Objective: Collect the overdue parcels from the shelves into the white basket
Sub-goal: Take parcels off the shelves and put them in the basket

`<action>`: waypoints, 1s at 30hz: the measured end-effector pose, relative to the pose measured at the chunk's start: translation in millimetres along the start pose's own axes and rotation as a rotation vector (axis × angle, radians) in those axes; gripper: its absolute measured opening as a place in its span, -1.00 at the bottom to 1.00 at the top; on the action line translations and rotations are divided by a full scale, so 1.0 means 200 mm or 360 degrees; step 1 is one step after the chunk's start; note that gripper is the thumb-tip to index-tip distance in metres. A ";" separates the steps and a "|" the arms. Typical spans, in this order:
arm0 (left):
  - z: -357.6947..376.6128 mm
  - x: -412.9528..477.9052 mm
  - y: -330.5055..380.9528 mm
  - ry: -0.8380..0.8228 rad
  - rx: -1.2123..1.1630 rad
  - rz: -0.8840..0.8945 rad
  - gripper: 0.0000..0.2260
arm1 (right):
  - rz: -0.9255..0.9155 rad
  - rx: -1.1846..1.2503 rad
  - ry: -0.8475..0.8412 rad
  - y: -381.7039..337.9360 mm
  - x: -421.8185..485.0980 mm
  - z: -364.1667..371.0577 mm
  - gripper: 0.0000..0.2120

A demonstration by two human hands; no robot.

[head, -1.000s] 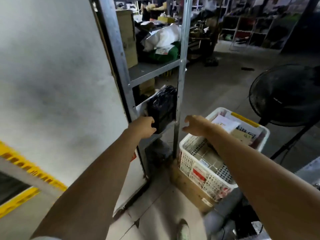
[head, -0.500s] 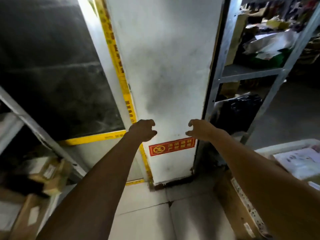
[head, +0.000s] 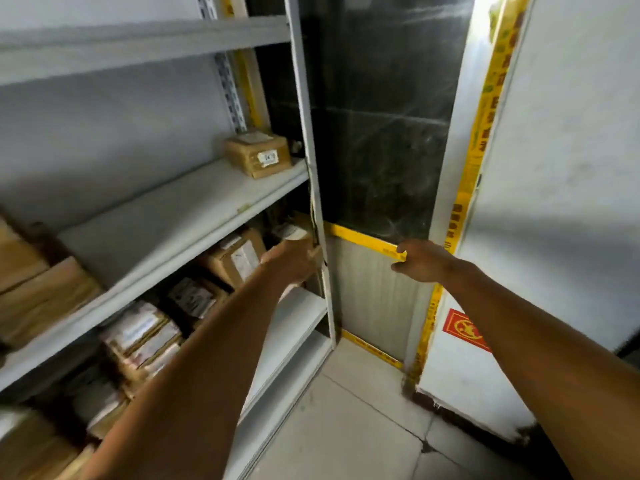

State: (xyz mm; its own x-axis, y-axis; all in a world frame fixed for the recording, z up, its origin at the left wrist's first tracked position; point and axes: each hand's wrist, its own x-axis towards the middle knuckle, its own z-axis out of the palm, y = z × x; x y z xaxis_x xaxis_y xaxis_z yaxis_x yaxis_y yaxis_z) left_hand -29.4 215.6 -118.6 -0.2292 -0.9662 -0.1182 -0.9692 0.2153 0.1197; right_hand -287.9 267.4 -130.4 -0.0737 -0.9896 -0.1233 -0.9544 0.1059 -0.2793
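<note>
At the far left, some big brown parcels [head: 38, 292] lie on the middle board of the grey shelves [head: 166, 209]. Further along the same board, a small brown box [head: 258, 154] with a white sticker sits alone, right by the metal post [head: 311, 168]. On the board below, labelled parcels [head: 239, 259] are packed side by side in a row. The left hand [head: 294, 263] reaches in over this lower board, close to the labelled parcels and just beside the post. It is blurry, so I cannot tell if its fingers are holding anything. To the right of the post is a dark panel [head: 381, 133]. A grey panel [head: 374, 306] is under it, with yellow tape [head: 360, 240] between them. The right hand [head: 420, 262] hangs in front of the grey panel, fingers loosely bent, holding nothing. On the far right is a white wall [head: 571, 168] with a red sign [head: 462, 329] low down. Pale floor tiles [head: 353, 427] lie at the bottom.
</note>
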 end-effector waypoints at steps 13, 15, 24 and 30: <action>-0.04 -0.47 -0.69 0.0057 -0.0056 -0.0576 -0.69 | -0.0500 -0.0021 -0.0181 -0.74 0.16 0.18 -0.69; -0.08 -0.51 -0.78 0.0095 -0.0036 -0.0649 -0.70 | -0.0556 0.0006 -0.0194 -0.86 0.20 0.17 -0.66; -0.38 -0.74 -1.18 0.0460 -0.0034 -0.0951 -0.63 | -0.0995 -0.0006 -0.0167 -1.53 0.30 0.08 -0.58; -0.51 -0.97 -1.30 0.0595 -0.0114 -0.1051 -0.60 | -0.1318 -0.0022 -0.0137 -1.92 0.26 0.03 -0.54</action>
State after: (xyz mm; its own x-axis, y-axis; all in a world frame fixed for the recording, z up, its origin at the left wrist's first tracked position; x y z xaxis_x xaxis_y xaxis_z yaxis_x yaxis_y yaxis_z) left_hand 275.9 333.7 -26.9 0.4543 -0.8776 0.1528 -0.8833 -0.4216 0.2050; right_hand 75.7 175.6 -35.4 0.6754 -0.7361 0.0445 -0.6938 -0.6548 -0.2999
